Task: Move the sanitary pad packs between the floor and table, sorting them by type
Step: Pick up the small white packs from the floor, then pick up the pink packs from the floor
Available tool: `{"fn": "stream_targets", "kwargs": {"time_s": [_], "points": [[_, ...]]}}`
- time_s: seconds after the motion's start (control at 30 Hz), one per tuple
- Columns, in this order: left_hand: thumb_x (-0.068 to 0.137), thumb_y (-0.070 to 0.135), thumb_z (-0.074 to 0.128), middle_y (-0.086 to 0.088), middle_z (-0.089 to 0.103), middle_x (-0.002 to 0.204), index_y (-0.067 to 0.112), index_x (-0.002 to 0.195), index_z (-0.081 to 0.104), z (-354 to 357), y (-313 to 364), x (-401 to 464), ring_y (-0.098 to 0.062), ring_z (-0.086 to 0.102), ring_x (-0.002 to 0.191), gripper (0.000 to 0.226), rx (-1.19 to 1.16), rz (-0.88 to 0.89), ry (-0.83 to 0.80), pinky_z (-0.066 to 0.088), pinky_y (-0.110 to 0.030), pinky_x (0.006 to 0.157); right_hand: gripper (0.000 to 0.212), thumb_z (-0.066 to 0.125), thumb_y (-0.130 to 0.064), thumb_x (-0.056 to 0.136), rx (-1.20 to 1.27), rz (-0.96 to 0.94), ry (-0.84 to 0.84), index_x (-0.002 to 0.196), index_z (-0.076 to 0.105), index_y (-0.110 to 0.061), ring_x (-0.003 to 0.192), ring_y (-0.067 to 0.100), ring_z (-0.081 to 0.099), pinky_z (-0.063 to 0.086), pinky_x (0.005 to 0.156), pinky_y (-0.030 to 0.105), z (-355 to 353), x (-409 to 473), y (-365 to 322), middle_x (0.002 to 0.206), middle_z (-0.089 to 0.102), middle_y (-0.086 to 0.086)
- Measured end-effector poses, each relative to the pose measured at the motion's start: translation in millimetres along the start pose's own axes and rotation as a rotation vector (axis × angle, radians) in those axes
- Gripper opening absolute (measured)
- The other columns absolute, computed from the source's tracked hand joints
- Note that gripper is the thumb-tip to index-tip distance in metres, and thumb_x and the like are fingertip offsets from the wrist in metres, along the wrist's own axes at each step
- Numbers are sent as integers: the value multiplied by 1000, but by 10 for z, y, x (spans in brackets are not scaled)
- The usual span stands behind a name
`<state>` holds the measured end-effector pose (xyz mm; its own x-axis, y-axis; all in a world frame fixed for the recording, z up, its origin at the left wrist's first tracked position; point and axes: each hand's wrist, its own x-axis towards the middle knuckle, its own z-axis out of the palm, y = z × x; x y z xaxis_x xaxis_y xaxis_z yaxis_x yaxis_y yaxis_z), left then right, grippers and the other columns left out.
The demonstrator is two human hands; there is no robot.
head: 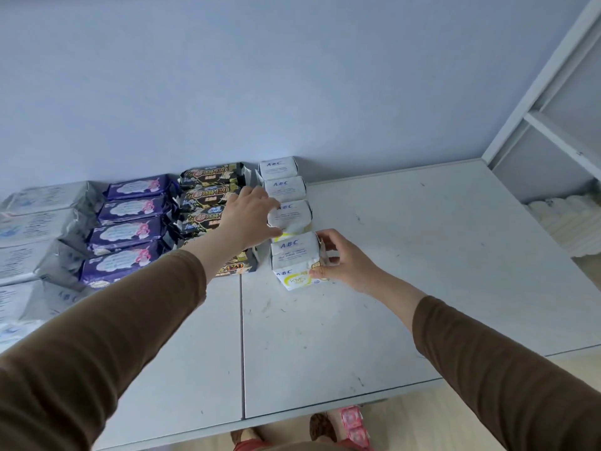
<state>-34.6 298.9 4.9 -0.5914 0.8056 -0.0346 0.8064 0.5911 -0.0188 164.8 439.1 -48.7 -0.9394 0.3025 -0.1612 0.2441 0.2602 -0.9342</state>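
Scuffed white table (pixel 422 255) against blue wall (pixel 292 76) (both grips, seemingly, around white packs (pixel 294 252)).

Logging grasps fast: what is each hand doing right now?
Left hand: fingers curled on the third white ABC pack.
Right hand: pinching the nearest white ABC pack.

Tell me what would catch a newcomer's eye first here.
Colour-sorted columns of packs against the blue wall: purple plastic packs, black-and-gold packs, white ABC packs. Both hands work the white column on the grey table: the left hand on the third pack, the right hand gripping the nearest.
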Motion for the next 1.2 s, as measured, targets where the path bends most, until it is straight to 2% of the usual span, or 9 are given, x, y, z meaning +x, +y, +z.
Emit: {"fn": "stream_targets", "kwargs": {"time_s": [0.13,0.27,0.4,0.47,0.53,0.67,0.8,0.93,1.2], "points": [[87,39,62,2,46,138,31,141,47,-131,-11,-143,-23,39,129,56,-63,-12,16,32,-44,109,65,86,-22,73,-49,-13,32,126,49,-22,117,17,59,54,95,50,44,94,60,123,60,-9],[90,34,56,4,51,134,29,135,53,-172,11,-379,-20,43,125,46,-84,-20,105,36,-40,104,63,85,-18,73,-93,-30,103,126,51,-21,117,14,55,51,97,47,109,182,95,125,56,-3],[90,33,55,3,54,129,28,133,54,-155,49,-640,-21,46,120,43,-80,-28,123,39,-38,99,63,82,-19,75,-173,-33,158,130,51,-20,117,13,55,50,91,32,142,215,103,127,55,-2],[92,34,53,4,57,121,26,125,58,-128,86,-782,-21,49,116,35,-95,-40,154,42,-37,94,64,82,-21,76,-200,-31,177,132,51,-20,116,13,55,46,91,28,158,194,96,127,56,-3],[93,34,51,3,59,113,24,120,59,-98,130,-917,-22,51,110,30,-94,-64,176,44,-37,89,68,81,-23,76,-206,-29,207,135,49,-20,118,13,53,43,95,28,187,143,98,131,53,-4],[89,29,58,1,58,121,20,131,54,-30,206,-1207,-23,50,116,43,-146,-92,141,45,-39,93,80,83,-27,75,-248,-7,274,142,40,-16,124,16,47,42,100,34,253,-69,80,136,46,0],[90,34,59,3,57,120,21,127,54,63,323,-1555,-21,49,116,39,-158,-97,124,46,-39,92,68,77,-30,82,-356,-33,317,139,42,-17,125,22,48,43,101,40,294,-447,6,137,46,3],[91,32,61,3,56,125,21,131,53,184,479,-2007,-22,48,121,43,-228,-79,140,43,-38,96,56,70,-28,87,-500,-81,316,136,45,-19,126,22,43,41,97,37,387,-1013,-48,134,48,1],[91,31,62,4,59,116,22,128,56,580,944,-3232,-20,52,107,39,-321,-55,145,47,-36,80,44,66,-28,88,-614,-133,322,130,52,-25,123,14,40,42,91,31,767,-2423,144,131,49,-7]]}}
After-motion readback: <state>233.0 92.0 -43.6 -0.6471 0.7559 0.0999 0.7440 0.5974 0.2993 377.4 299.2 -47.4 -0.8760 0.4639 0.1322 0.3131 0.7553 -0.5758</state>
